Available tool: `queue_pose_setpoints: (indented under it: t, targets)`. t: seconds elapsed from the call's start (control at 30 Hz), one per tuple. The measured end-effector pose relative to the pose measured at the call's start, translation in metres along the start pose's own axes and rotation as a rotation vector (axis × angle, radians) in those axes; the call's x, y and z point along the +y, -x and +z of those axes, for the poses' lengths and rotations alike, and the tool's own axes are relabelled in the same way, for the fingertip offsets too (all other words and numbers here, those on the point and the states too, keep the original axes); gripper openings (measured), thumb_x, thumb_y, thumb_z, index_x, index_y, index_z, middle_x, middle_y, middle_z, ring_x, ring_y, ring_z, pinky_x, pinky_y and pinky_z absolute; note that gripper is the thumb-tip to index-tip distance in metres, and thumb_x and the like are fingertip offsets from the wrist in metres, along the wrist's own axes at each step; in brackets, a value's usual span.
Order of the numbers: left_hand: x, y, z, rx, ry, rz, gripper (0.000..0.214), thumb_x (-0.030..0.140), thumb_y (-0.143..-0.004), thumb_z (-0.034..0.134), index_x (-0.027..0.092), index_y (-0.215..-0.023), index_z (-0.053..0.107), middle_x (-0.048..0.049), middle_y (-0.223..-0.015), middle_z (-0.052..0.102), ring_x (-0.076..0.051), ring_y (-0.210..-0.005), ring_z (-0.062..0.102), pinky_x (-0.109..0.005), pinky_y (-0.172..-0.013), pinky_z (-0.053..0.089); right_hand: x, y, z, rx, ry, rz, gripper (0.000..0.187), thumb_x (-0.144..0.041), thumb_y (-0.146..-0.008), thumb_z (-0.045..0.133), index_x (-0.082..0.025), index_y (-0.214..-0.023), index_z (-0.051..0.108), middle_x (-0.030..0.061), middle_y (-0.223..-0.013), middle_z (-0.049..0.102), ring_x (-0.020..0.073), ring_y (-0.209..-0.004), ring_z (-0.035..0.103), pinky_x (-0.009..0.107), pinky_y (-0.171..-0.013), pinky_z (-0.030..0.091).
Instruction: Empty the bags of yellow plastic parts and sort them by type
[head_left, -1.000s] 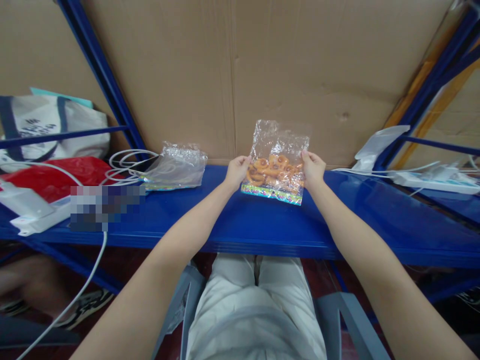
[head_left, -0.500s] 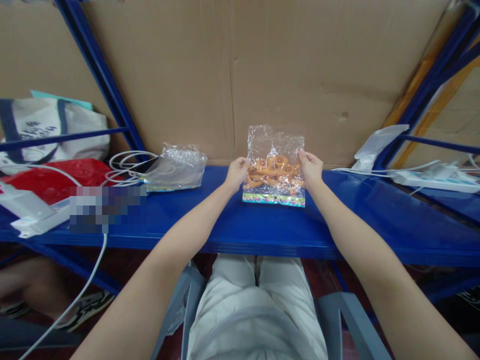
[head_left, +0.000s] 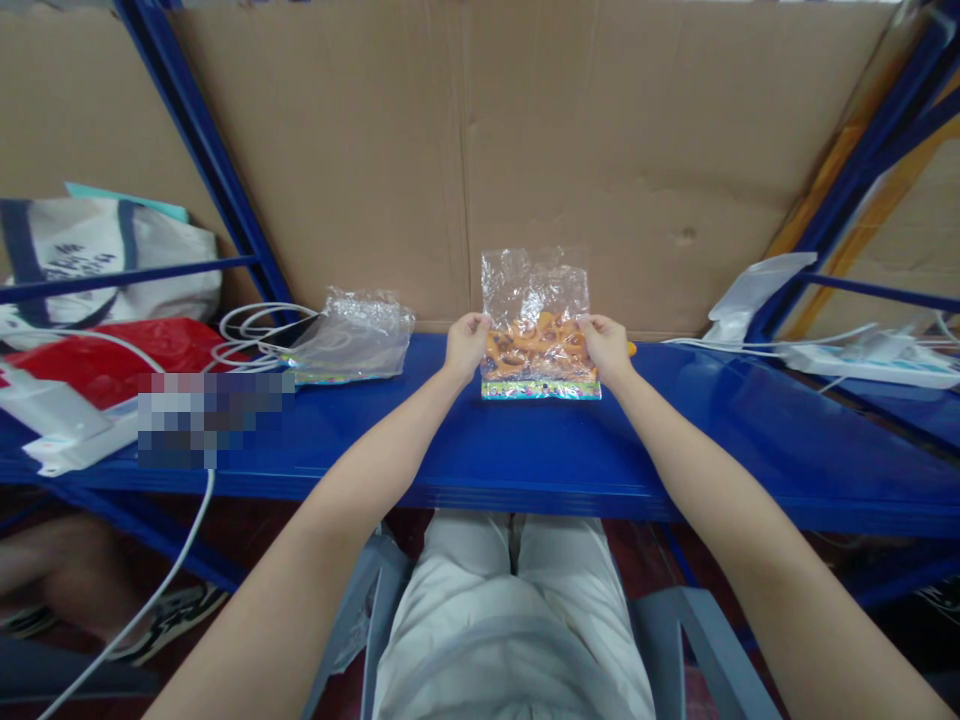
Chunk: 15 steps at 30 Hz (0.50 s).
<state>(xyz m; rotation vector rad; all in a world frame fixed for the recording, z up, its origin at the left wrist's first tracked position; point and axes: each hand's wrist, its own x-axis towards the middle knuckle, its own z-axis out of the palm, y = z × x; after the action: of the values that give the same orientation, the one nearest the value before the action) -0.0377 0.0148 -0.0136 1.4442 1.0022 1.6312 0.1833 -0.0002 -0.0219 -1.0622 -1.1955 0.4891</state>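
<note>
A clear plastic bag (head_left: 534, 280) with a colourful printed strip along its lower edge stands just over the blue table. Several orange pieces (head_left: 536, 345), curved and ring-like, show through its lower half; their exact kind I cannot make out. My left hand (head_left: 466, 345) pinches the bag's left edge. At the right edge, my right hand (head_left: 606, 345) is closed on the bag, and a bit of orange pokes out beyond its knuckles. Whether that bit lies inside the bag or outside is hidden by the hand.
Left of my hands lies another clear plastic bag (head_left: 352, 340), beside coiled white cables (head_left: 251, 335). Farther left are a red bag (head_left: 127, 345), a canvas tote (head_left: 172, 260) and a white power strip (head_left: 82, 440). Blue posts and cardboard bound the back; another power strip (head_left: 877, 362) sits right.
Both hands and the bag have shifted slightly left. The orange pieces have resettled inside, and an orange bit now shows beyond my right hand.
</note>
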Motion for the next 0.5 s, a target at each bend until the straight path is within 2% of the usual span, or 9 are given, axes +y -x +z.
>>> queue_pose_setpoints:
  t: [0.1, 0.23, 0.37, 0.5]
  targets:
    - [0.004, 0.003, 0.000, -0.016, 0.003, -0.041, 0.029, 0.039, -0.097, 0.058, 0.018, -0.078, 0.055, 0.0108, -0.043, 0.038, -0.005, -0.030, 0.034, -0.017, -0.035, 0.024, 0.005, -0.005, -0.001, 0.041, -0.025, -0.098, 0.039, -0.059, -0.074, 0.072, -0.022, -0.067, 0.063, -0.0056, -0.053, 0.054, 0.0122, -0.052, 0.052, 0.025, -0.051, 0.044]
    - [0.007, 0.007, 0.003, -0.095, -0.029, -0.092, 0.034, 0.040, -0.101, 0.051, 0.018, -0.077, 0.060, 0.0080, -0.042, 0.042, -0.009, -0.035, 0.042, -0.019, -0.041, 0.032, 0.009, -0.010, -0.005, 0.111, -0.057, -0.163, 0.042, -0.062, -0.076, 0.070, -0.020, -0.074, 0.069, -0.0003, -0.067, 0.065, 0.0183, -0.073, 0.064, 0.031, -0.067, 0.053]
    - [0.005, 0.008, 0.007, -0.131, -0.086, -0.020, 0.035, 0.037, -0.096, 0.059, 0.016, -0.068, 0.062, 0.0045, -0.047, 0.052, -0.010, -0.046, 0.049, -0.019, -0.051, 0.038, 0.009, -0.012, -0.008, 0.184, -0.061, -0.207, 0.044, -0.063, -0.077, 0.069, -0.019, -0.082, 0.073, 0.0041, -0.082, 0.073, 0.0228, -0.092, 0.068, 0.036, -0.079, 0.056]
    - [0.006, 0.008, 0.009, -0.105, -0.099, 0.021, 0.035, 0.031, -0.092, 0.065, 0.016, -0.060, 0.061, 0.0014, -0.056, 0.062, -0.011, -0.056, 0.055, -0.020, -0.058, 0.041, 0.007, -0.011, -0.008, 0.192, -0.057, -0.233, 0.045, -0.064, -0.076, 0.071, -0.019, -0.082, 0.075, 0.0054, -0.089, 0.076, 0.0247, -0.098, 0.069, 0.041, -0.089, 0.055]
